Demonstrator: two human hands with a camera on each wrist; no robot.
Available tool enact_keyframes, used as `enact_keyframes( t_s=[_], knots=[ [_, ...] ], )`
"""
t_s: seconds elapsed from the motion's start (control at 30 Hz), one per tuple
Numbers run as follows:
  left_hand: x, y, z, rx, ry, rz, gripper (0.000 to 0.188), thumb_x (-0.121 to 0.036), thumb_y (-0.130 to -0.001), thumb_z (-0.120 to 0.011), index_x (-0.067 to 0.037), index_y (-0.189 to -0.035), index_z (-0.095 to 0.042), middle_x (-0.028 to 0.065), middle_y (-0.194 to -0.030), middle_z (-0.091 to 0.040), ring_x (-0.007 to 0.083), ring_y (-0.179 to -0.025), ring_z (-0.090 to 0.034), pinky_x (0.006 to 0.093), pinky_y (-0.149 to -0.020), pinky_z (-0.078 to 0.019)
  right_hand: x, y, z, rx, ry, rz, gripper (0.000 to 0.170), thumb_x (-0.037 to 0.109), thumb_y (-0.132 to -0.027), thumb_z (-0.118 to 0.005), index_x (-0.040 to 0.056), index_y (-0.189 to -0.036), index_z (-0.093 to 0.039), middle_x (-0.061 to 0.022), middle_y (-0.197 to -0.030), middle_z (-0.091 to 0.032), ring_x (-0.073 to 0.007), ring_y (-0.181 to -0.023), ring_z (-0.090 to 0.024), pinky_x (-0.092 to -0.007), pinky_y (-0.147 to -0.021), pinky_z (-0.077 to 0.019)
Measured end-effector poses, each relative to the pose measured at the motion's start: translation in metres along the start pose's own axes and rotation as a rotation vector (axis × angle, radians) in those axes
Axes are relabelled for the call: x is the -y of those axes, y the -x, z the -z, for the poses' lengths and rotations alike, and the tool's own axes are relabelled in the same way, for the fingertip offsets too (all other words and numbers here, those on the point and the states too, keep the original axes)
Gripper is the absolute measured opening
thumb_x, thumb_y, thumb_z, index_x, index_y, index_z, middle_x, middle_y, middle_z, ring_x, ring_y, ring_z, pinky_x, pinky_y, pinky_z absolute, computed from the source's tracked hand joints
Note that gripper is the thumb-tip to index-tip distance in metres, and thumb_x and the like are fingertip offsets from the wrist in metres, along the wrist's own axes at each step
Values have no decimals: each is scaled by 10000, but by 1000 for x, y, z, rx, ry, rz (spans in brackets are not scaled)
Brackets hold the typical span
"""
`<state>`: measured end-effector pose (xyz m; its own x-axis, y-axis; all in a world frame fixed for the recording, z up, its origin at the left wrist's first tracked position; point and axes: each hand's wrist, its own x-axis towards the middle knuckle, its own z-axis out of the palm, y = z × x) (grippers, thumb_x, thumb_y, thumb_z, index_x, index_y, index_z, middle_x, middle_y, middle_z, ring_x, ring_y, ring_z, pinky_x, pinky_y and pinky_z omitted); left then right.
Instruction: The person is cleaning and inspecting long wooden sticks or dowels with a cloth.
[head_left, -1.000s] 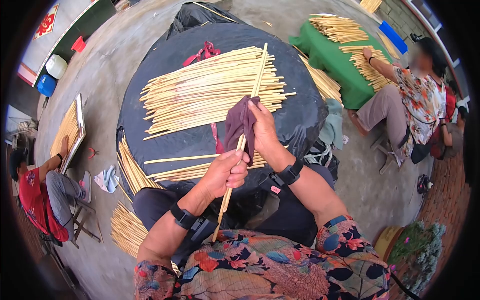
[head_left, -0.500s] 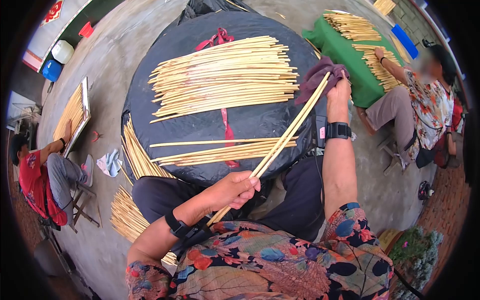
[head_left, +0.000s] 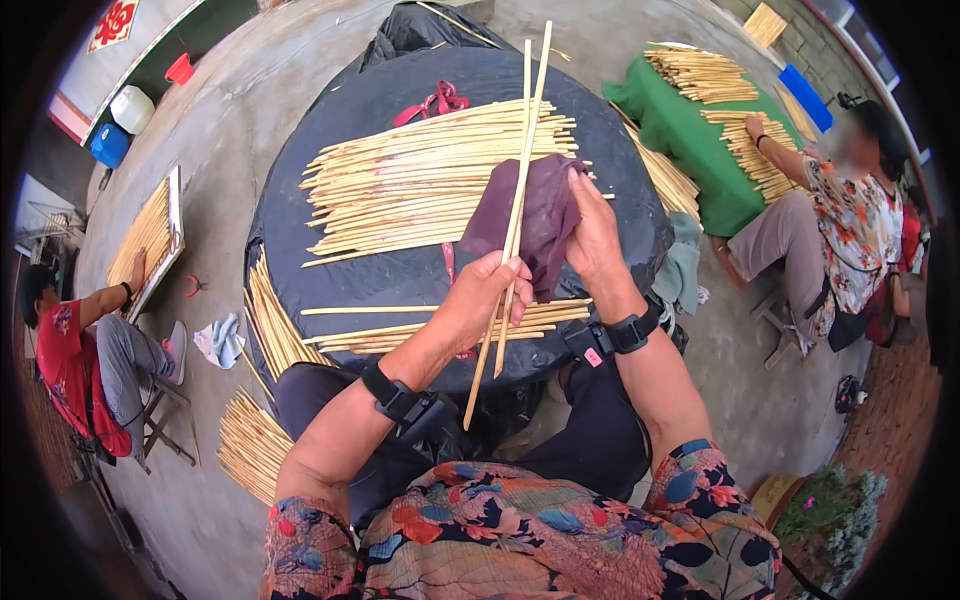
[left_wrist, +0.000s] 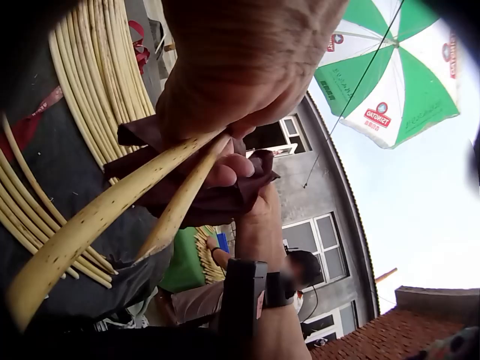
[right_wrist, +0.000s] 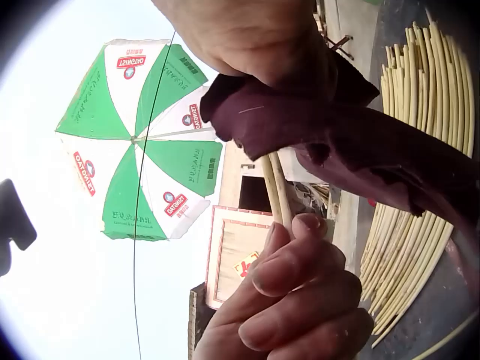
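Observation:
My left hand [head_left: 480, 298] pinches two thin, pale peeled sticks [head_left: 543, 60], which stand up over the table and cross at the hand. Their near ends stick out below the fingers; in the left wrist view these sticks [left_wrist: 97, 220] look smooth with small dark specks. A dark purple cloth [head_left: 548, 205] hangs from my right hand [head_left: 598, 235], thumb on top of it and the other fingers largely hidden. Its folds lie right against the sticks. From the right wrist side, the cloth [right_wrist: 375, 146] drapes over the sticks just above the curled left fingers [right_wrist: 300, 300].
A wide bundle of sticks [head_left: 400, 185] lies on the black-covered round table [head_left: 290, 215], with a smaller group of sticks [head_left: 400, 338] nearer me. More sticks lean low left [head_left: 255, 445]. One person sits left [head_left: 75, 370], another right [head_left: 850, 220] beside a green-covered table [head_left: 640, 100].
Half a second ago the right hand held the cloth out right at the sticks' far ends. Now the hand is back near the left hand, and the sticks point upward.

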<state>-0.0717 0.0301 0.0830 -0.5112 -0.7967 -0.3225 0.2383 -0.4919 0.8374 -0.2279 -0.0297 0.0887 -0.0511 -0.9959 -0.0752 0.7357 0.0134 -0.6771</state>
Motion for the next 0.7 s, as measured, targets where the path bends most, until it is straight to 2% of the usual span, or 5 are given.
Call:
enact_keyframes(
  t_s=[0.27, 0.37, 0.5, 0.63, 0.7],
  knots=[
    [40, 14, 0, 24, -65, 42, 241, -224, -927, -377, -7, -911, -481, 78, -777, -575, 186, -701, -581, 323, -675, -482, -24, 18, -39, 296, 250, -130, 317, 222, -869, -520, 0, -1089, -472, -24, -904, -536, -72, -823, -500, -217, -740, -432],
    [31, 31, 8, 75, -656, -172, 235, -194, -910, -416, 3, -1003, -507, 97, -850, -604, 212, -801, -588, 309, -744, -459, -38, 28, -46, 444, 509, -51, 364, 283, -858, -538, -8, -1065, -466, -10, -882, -512, -62, -816, -454, -221, -724, -409],
    [-11, 99, 11, -30, -1039, -256, 236, -100, -824, -526, 16, -1028, -500, 172, -882, -592, 302, -838, -580, 343, -729, -448, -36, 53, -77, 592, 1287, 249, 307, 264, -816, -572, 23, -966, -456, -139, -837, -579, -274, -687, -580, -333, -622, -453],
    [-58, 154, 18, -423, -1618, -1069, 338, -44, -704, -596, -29, -1029, -504, 104, -935, -558, 264, -902, -548, 374, -802, -406, -33, 69, -101, 900, 1661, 543, 255, 223, -789, -576, 43, -894, -429, -163, -807, -563, -342, -682, -568, -403, -561, -449],
    [-71, 162, 26, -604, -1942, -1078, 385, -87, -683, -607, -43, -1051, -502, 90, -954, -537, 247, -948, -517, 386, -849, -358, -36, 81, -113, 1009, 1649, 619, 226, 212, -792, -562, 52, -864, -421, -144, -751, -545, -334, -652, -565, -405, -525, -455]
  ],
)
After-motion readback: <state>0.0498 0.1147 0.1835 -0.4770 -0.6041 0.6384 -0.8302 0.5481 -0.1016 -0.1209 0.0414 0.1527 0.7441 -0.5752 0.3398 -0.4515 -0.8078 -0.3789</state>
